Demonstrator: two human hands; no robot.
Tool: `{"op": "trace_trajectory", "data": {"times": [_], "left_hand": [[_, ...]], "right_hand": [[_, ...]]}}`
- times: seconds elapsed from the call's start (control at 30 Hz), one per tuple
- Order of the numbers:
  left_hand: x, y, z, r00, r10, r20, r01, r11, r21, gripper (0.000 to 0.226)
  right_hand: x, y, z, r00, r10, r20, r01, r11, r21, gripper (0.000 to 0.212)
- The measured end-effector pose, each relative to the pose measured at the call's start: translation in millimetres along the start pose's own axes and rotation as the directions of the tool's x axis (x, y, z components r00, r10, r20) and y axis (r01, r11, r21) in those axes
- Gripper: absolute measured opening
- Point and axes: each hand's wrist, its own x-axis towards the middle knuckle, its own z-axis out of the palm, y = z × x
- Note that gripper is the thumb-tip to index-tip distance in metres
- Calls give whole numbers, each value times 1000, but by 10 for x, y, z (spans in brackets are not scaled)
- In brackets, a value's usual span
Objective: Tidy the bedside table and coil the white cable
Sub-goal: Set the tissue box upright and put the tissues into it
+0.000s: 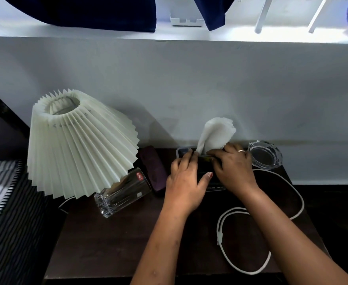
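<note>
Grip, left: our left hand (186, 182) clasps the left end of the dark tissue box (205, 166), fingers curled over its far edge and thumb laid along the near side.
Grip, right: our right hand (233, 167) holds the box's right end, fingertips at the foot of the white tissue (216, 132) that stands up out of the slot. We cannot tell whether they pinch the tissue itself.
Step in hand: we judge it to be squaring the box up at the back of the worktop (111, 243), against the wall.
Lamp side: the pleated lamp shade (76, 145) leans over a glass tumbler (123, 192) lying on its side, with a purple case (152, 165) just beside our left hand. We should slide the box, not swing it, so the left elbow stays off the glass.
Tissue: we press down on the box only, so the sheet keeps its shape.
Ashtray side: the glass ashtray (265, 155) sits just beside our right knuckles, so any push to the right should be small.
Cable: the white cable (220, 237) lies in loose, uncoiled loops on the right of the worktop, partly under our right forearm. We lift that arm straight up to avoid dragging it.
</note>
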Motion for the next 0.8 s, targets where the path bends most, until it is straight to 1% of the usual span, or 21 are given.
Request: {"op": "trace_trajectory", "data": {"times": [0.03,0.1,0.2,0.27,0.4,0.6,0.67,0.7,0.8], "left_hand": [[-2,-5,-1,1000,3,-6,-3,1000,-10,64],[-6,-9,-6,1000,13,-14,-13,999,-38,62],[-6,-14,-16,1000,19,-23,-21,996,-83,59],[7,-25,-22,999,22,-43,-26,993,-117,59],[22,-53,-25,998,31,-48,-38,989,-146,60],[32,-75,-37,999,27,-45,-34,987,-160,62],[28,-72,-30,999,27,-29,-31,989,-147,63],[26,-72,-28,999,25,-22,-28,989,-143,63],[23,-71,-33,1000,15,-13,-16,991,-135,63]], "right_hand": [[2,-2,2,999,9,34,-9,1000,2,26],[13,-11,-11,997,34,74,-39,997,60,27],[30,-52,-51,997,58,57,-66,985,157,28],[49,-81,-68,993,68,95,-82,986,147,31],[91,-157,-63,958,76,276,-114,986,125,40],[147,-192,-48,928,75,365,-103,993,58,48],[155,-175,-43,931,75,356,-112,990,82,50],[153,-168,-43,943,76,325,-125,983,132,50],[143,-140,-58,982,103,156,-154,917,368,50]]}}
